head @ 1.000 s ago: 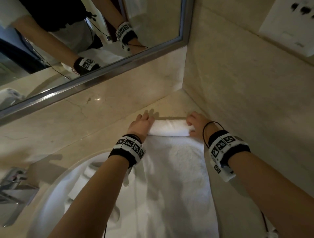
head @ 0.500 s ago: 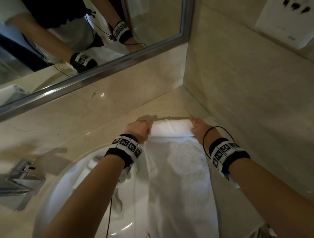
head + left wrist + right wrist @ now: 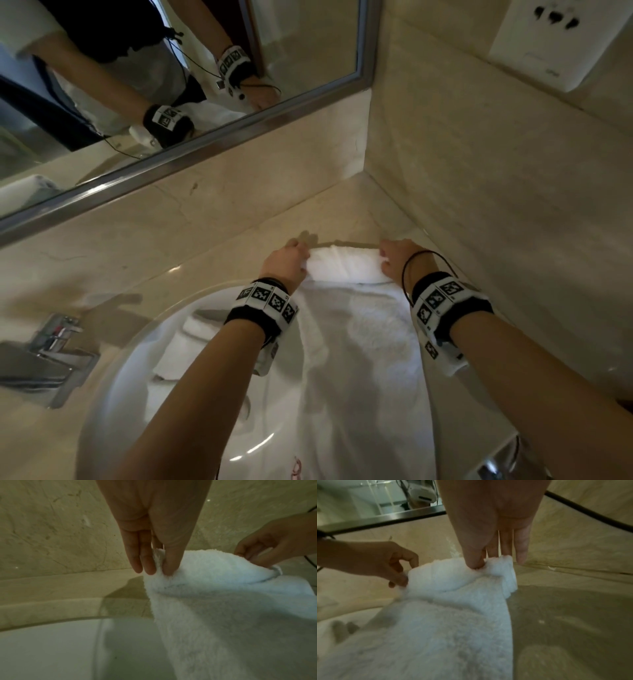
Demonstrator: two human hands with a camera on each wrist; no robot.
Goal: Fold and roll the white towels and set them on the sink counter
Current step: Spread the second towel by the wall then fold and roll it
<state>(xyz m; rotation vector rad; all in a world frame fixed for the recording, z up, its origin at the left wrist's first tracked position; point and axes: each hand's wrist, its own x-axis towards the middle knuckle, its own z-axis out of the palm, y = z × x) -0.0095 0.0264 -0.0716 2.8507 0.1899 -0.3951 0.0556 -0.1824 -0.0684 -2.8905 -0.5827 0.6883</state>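
A long white towel (image 3: 363, 356) lies folded lengthwise, stretching from the beige counter (image 3: 346, 212) near the corner back over the sink basin. Its far end is turned into a short roll (image 3: 344, 265). My left hand (image 3: 291, 258) pinches the roll's left end between thumb and fingers (image 3: 169, 566). My right hand (image 3: 399, 257) pinches the right end, thumb pressed into the cloth (image 3: 475, 563). In the wrist views the roll (image 3: 211, 566) (image 3: 453, 574) is loose and slightly lifted off the counter.
The white round basin (image 3: 113, 407) holds another folded white towel (image 3: 185, 346) under my left forearm. A chrome faucet (image 3: 51, 356) stands at the left. A mirror (image 3: 137, 85) runs along the back wall and a tiled side wall (image 3: 496, 188) closes the right.
Both hands have turned the towel's far end over toward me, so the roll is a little thicker. They went from lying over its ends to pinching them. The head view has tilted slightly.
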